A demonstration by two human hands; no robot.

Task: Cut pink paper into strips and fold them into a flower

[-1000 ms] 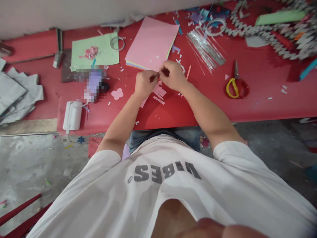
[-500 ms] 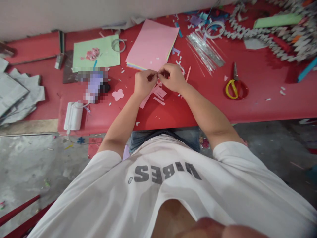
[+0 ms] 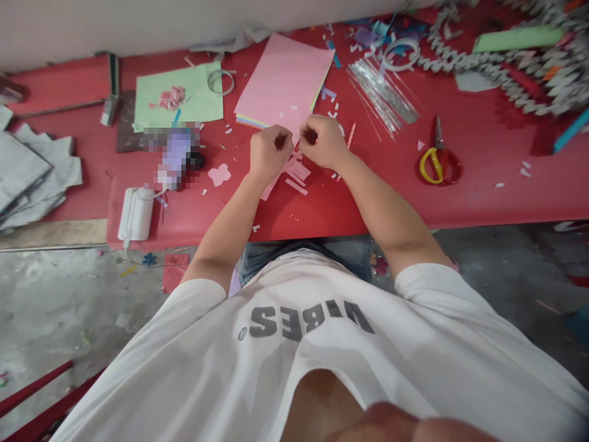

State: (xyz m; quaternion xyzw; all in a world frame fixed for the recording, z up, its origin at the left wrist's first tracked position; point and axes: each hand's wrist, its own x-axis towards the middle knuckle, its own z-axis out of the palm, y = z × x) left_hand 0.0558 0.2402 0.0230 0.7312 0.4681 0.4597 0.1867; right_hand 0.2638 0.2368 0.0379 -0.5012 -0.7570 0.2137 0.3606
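Over the pink scraps, my left hand [image 3: 271, 149] is closed, thumb and fingertips pinched together. Facing it, my right hand [image 3: 323, 142] is pinched the same way, a small gap between the two. A bit of pink shows in that gap, but what either hand holds is too small to make out. Below the fingers lie several pink paper strips [image 3: 297, 175]. Just beyond them is a stack of coloured paper [image 3: 285, 77], pink on top. A pink flower-shaped cutout [image 3: 219, 175] rests left of my left hand, and a pink pen-like stick [image 3: 352, 135] lies beside my right wrist.
Scissors [image 3: 439, 159] with yellow and red handles lie at right, near silver strips [image 3: 381, 95] and a tape roll [image 3: 400, 55]. Leftward are a green sheet [image 3: 197, 92] with pink pieces, a white power bank [image 3: 136, 213] and newspaper [image 3: 27, 166]. Grey garlands [image 3: 547, 80] fill the back right.
My two hands have moved slightly apart; their fingertips were together before and now leave a small gap. Both remain pinched above the pink strips.
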